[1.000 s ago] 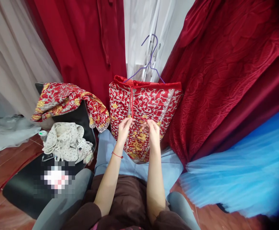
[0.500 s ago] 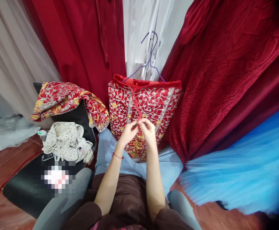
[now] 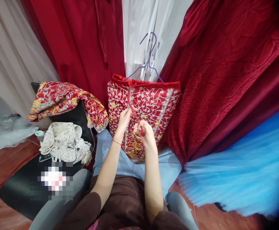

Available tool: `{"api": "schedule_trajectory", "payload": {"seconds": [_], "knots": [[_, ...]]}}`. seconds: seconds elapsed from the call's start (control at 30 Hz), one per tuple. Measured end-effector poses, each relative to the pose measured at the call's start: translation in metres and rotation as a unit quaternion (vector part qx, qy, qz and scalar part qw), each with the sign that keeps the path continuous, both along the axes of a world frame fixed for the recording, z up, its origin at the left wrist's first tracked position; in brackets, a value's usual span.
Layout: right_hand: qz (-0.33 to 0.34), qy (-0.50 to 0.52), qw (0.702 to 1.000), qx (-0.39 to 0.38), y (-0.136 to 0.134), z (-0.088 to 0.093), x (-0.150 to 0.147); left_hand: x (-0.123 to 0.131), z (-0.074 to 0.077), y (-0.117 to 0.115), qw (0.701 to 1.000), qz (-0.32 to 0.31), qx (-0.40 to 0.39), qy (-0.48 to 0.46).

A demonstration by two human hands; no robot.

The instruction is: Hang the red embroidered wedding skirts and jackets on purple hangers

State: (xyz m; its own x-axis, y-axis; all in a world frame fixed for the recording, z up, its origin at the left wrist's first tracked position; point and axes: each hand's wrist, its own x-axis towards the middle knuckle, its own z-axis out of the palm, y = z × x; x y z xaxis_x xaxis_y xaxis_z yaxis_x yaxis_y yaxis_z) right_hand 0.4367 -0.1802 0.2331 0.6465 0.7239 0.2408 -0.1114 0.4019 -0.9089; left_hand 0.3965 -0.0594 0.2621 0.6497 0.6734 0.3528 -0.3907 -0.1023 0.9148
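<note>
A red skirt-like garment (image 3: pixel 151 99) with silver and gold embroidery hangs from a purple hanger (image 3: pixel 149 60) and rests against my lap. From its waistband runs a thin red cord (image 3: pixel 129 94). My left hand (image 3: pixel 125 117) is closed on the cord, part way down. Lower and to the right, my right hand (image 3: pixel 146 131) has its fingers curled round the cord's lower part, with a bit of red showing between them. Both hands are in front of the embroidered cloth.
On the left, a black chair (image 3: pixel 17 188) holds another red embroidered garment (image 3: pixel 58 99) over its back and a white dotted cloth bag (image 3: pixel 62 140) on its seat. Dark red gowns (image 3: pixel 216 70) hang on both sides. Blue tulle (image 3: pixel 244 166) spreads at right.
My hands have moved apart, the left one up and leftward, the right one slightly lower. The cord now stretches slantwise between them.
</note>
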Motion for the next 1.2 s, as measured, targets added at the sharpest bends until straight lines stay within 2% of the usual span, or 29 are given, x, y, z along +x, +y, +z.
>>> {"api": "schedule_trajectory", "payload": {"seconds": [0.07, 0.27, 0.4, 0.53, 0.6, 0.7, 0.83, 0.97, 1.07, 1.2], "knots": [[-0.029, 0.002, 0.999, -0.029, 0.000, -0.003, 0.002, -0.001, 0.000, 0.001, 0.999, 0.016, -0.014, -0.027], [-0.139, -0.057, 0.982, -0.115, -0.006, -0.024, 0.023, -0.007, -0.011, 0.006, 0.989, 0.130, -0.021, -0.074], [-0.151, -0.081, 0.978, -0.122, -0.014, -0.026, 0.033, -0.012, -0.014, 0.004, 0.988, 0.124, -0.021, -0.092], [-0.146, -0.103, 0.980, -0.085, -0.029, -0.007, 0.023, -0.021, -0.021, -0.005, 0.985, 0.151, -0.003, -0.088], [-0.113, -0.116, 0.986, -0.042, -0.039, 0.009, 0.009, -0.026, -0.026, -0.011, 0.984, 0.161, 0.005, -0.080], [-0.044, -0.151, 0.988, -0.001, -0.046, 0.035, -0.016, -0.035, -0.029, -0.019, 0.987, 0.142, 0.010, -0.073], [-0.002, -0.202, 0.979, 0.030, -0.019, 0.059, -0.030, -0.042, -0.023, -0.027, 0.988, 0.127, 0.021, -0.088], [-0.006, -0.184, 0.978, 0.095, 0.028, 0.068, -0.013, -0.047, -0.020, -0.028, 0.986, 0.142, 0.044, -0.072], [0.012, -0.204, 0.976, 0.075, 0.048, 0.069, -0.002, -0.051, -0.021, -0.027, 0.991, 0.110, 0.054, -0.056], [0.035, -0.219, 0.975, 0.020, 0.054, 0.064, 0.001, -0.052, -0.025, -0.025, 0.994, 0.073, 0.021, -0.072]]}}
